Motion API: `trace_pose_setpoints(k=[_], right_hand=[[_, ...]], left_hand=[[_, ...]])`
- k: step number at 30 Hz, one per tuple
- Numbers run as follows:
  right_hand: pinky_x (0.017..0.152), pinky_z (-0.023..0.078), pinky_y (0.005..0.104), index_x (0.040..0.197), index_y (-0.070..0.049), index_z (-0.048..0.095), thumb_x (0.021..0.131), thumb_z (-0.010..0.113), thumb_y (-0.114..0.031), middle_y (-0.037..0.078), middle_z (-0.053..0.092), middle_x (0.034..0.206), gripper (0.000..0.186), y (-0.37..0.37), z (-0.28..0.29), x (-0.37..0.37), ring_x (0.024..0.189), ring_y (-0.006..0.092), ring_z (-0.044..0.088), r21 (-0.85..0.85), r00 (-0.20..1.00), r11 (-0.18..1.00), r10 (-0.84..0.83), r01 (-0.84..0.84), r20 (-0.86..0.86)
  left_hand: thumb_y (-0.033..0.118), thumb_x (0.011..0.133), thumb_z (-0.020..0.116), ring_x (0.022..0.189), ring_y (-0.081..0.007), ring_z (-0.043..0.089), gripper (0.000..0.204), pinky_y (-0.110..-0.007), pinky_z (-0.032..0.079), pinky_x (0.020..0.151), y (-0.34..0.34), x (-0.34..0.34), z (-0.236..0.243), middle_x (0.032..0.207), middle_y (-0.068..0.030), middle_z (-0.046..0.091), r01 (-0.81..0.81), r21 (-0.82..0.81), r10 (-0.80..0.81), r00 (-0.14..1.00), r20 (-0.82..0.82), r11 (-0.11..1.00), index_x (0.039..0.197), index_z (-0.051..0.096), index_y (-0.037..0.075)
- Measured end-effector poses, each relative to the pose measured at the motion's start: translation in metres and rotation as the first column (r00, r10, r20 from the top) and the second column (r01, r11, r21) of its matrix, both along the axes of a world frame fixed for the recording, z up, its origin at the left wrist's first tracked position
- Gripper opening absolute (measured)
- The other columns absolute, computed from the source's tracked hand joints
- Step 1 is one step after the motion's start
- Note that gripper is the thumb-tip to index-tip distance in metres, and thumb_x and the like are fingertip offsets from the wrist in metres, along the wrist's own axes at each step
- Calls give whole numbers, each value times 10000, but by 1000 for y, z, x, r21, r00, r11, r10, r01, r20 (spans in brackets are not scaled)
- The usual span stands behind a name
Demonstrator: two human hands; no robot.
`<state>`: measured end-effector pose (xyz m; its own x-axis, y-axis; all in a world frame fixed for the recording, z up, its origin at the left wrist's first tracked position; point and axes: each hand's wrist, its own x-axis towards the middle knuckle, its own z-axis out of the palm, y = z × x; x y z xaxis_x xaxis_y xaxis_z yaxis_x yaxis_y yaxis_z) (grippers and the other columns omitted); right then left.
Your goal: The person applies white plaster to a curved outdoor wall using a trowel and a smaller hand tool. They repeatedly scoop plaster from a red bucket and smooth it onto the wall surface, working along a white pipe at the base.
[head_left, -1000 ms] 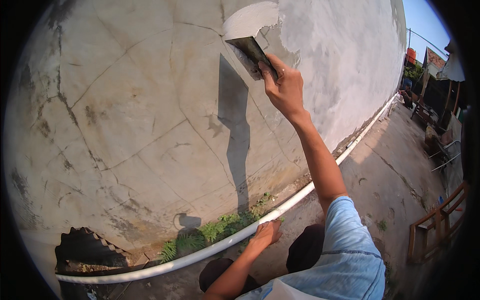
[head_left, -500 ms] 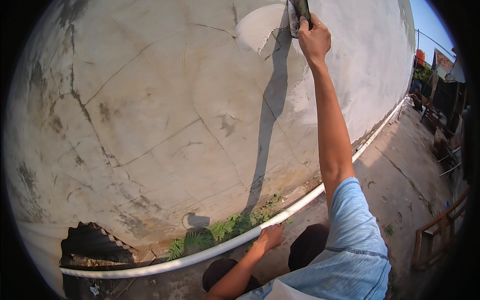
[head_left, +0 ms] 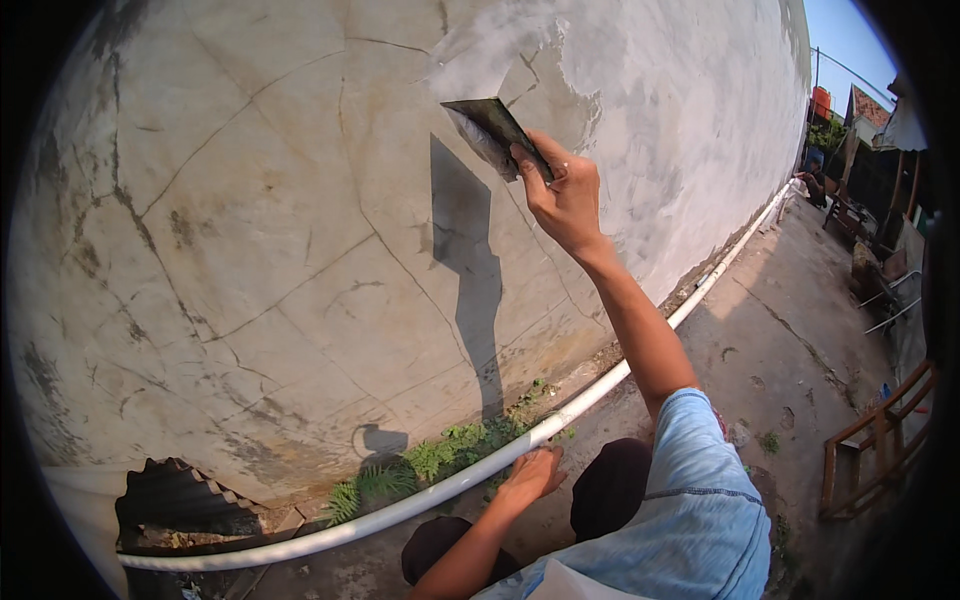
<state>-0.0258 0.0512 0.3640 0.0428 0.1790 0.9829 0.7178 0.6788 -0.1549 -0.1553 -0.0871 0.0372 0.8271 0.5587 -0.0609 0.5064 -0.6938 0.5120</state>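
My right hand [head_left: 566, 200] is raised in front of the wall, closed round a flat, dark-edged plastering trowel [head_left: 497, 135]. Pale paste clings to the trowel's underside. The blade points up and left, and its shadow falls on the wall [head_left: 290, 220] just below. Above it spreads a fresh pale patch of plaster [head_left: 490, 45], beside a bare cracked strip. My left hand [head_left: 532, 474] hangs low near the white pipe [head_left: 440, 490], in front of my knees. Its fingers look loosely bent and apart, with nothing visible in them.
Ferns and weeds [head_left: 430, 460] grow between the wall's foot and the pipe. A corrugated sheet [head_left: 180, 490] stands at the lower left. To the right lie a concrete path [head_left: 770, 330] and a wooden frame [head_left: 875, 450]. Another person [head_left: 812, 180] sits far along the wall.
My right hand has brought the trowel down and left from the top, turning its blade leftward. The pale patch is smeared thinner and wider. My left hand stays about where it was.
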Motion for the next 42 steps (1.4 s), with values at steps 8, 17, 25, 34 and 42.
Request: trace_pose_setpoints(k=[8,17,25,34,42], right_hand=[[550,459,322,1071,-80,734,844,627,-136,70,678,698,257,49,59,44,561,175,573,74,829,877,-416,474,-373],[591,523,285,1150,-141,705,745,711,-16,86,734,999,424,37,-17,-30,717,201,682,336,901,862,-426,379,78],[593,433,284,1074,-84,728,912,611,-193,13,631,619,229,29,61,108,555,96,521,201,913,946,-166,254,-373],[544,429,275,1050,-119,727,885,653,-142,39,668,668,182,43,37,27,572,149,576,184,941,949,-202,257,-270],[612,511,277,1109,-171,716,814,684,-24,16,744,974,331,18,-52,-18,750,180,698,234,915,969,-165,81,368]], left_hand=[[308,865,657,1081,-424,602,474,-510,485,888,3,-3,-16,1101,-250,639,-11,-3,11,1000,-4,1000,1216,523,19],[296,854,667,1067,-426,600,405,-522,475,877,5,13,-23,1078,-255,628,6,-91,-10,999,-45,996,1121,555,13],[292,869,644,1091,-413,595,393,-510,465,905,9,18,-28,1106,-243,637,11,-121,-24,994,-111,993,1140,557,20],[314,875,643,1106,-412,593,440,-499,464,933,8,11,-14,1142,-247,631,-10,-125,-10,988,-156,992,1200,565,29],[313,871,652,1082,-415,603,458,-497,474,915,8,15,-27,1107,-252,643,-50,-142,20,979,-203,989,1212,555,23]])
